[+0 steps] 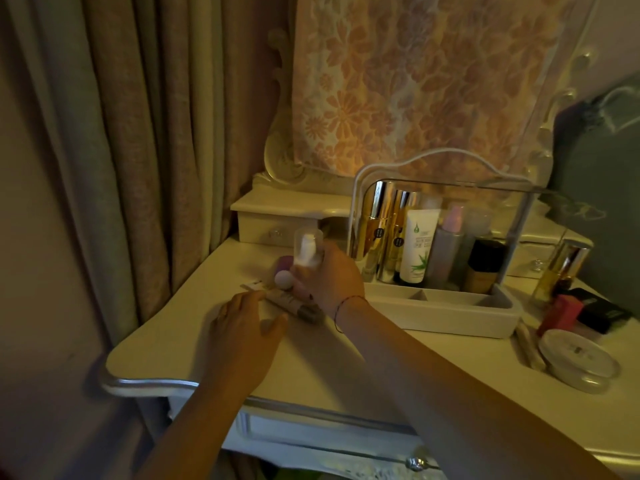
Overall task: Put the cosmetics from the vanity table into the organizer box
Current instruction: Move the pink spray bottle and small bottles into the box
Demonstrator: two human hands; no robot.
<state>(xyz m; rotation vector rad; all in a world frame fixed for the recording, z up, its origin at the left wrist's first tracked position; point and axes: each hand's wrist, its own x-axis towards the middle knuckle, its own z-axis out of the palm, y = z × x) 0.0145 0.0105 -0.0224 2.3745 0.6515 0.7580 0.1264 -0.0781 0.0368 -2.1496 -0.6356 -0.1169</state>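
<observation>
My right hand (330, 275) grips a small clear-capped pump bottle (307, 251), upright, left of the white organizer box (446, 311). The box holds gold bottles (375, 230), a white aloe tube (417, 247), a pink-topped bottle and a dark foundation bottle behind its clear lid; its front compartments look bare. My left hand (244, 323) rests flat on the table, fingers apart, its fingertips at a long tube (294, 304) lying there. A purple item and a pale round ball (284, 279) sit behind the tube, partly hidden by my right hand.
Right of the box stand a gold bottle (559, 268), a red box (561, 315), a black compact (601, 311), a slim stick and a round white jar (576, 355). A small drawer unit (280, 220) and cloth-covered mirror are at the back. Curtains hang left.
</observation>
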